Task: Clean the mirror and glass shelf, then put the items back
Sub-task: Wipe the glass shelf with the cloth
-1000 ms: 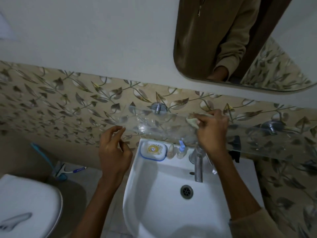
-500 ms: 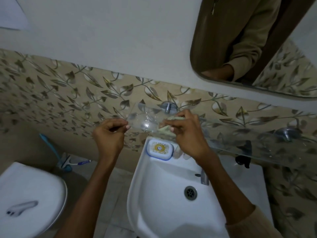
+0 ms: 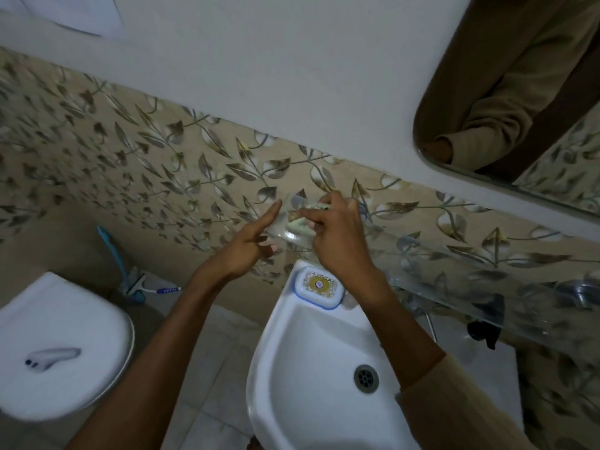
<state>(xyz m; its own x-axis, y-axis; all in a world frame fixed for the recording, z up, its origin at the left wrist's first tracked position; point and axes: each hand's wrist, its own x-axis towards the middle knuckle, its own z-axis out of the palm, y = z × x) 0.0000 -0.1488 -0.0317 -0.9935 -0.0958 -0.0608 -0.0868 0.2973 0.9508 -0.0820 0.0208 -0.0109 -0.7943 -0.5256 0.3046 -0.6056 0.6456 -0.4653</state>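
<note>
1. Tiled wall [image 3: 130,164] with leaf pattern is seen behind the sink; plain white wall is seen above it.
2. White sink [image 3: 292,368] is taken as landmark; its drain [image 3: 366,378] is seen in the basin, right of centre.
3. White toilet lid [image 3: 58,345] is seen left of the sink, well apart.
4. Mirror [image 3: 519,92] is mounted high above the sink to the right; a brown sleeve is reflected in it.
5. Glass shelf [image 3: 454,287] is fixed to the tiled wall just above the sink's back edge, running from above the sink's left corner off to the right; a metal bracket [image 3: 581,292] is seen at its far right end.
6. Right hand [image 3: 337,241] is held over the shelf's left end, above the sink's back left corner; fingers are curled round a pale cloth [image 3: 302,222], which is pressed on the glass.
7. Left hand [image 3: 246,245] is placed just left of the shelf's left end, above and left of the sink; index finger is held straight along the glass edge, other fingers loosely bent, nothing gripped. Contact with the glass cannot be told for sure.
8. Soap box [image 3: 319,285], white with blue rim, is set on the sink's back left corner, under the shelf.
9. Blue-handled brush [image 3: 113,254] is leant against the wall left of the sink, beside the toilet lid.
10. Small dark object [image 3: 487,332] is seen under the shelf, at the sink's back right; kind cannot be told.
</note>
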